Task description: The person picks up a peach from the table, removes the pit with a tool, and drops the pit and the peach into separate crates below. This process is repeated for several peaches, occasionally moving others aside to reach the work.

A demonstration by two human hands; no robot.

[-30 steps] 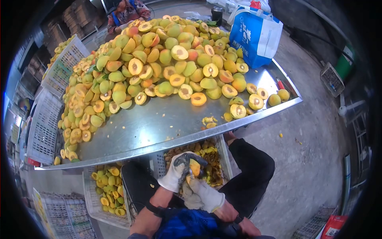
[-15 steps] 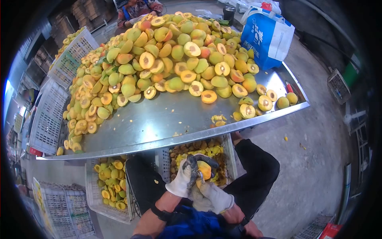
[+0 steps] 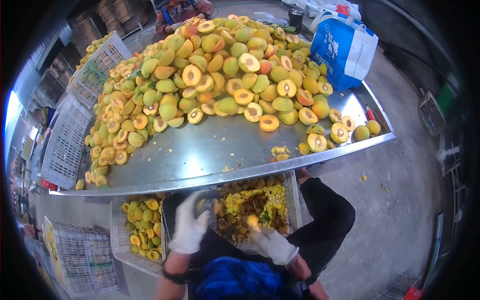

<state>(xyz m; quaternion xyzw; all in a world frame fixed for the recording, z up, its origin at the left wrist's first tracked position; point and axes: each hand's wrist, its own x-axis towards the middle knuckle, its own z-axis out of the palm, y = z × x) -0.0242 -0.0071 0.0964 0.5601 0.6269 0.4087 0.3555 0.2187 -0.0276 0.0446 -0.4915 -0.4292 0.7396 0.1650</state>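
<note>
beside the table [image 3: 185, 150], left hand [image 3: 188, 229] and right hand [image 3: 274, 245] have drawn apart.

The right hand [image 3: 276, 246] holds a yellow fruit [image 3: 253, 221]. The left hand [image 3: 188, 230] is apart. A fruit pile [image 3: 231, 66] covers much of the table [image 3: 195, 145].

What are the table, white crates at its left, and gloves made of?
Table: shiny metal, perhaps stainless steel, from its grey glare. White crates: probably matte moulded plastic, given their regular slots. Gloves: likely matte fabric, from their soft contours; blur hides any weave.
</note>
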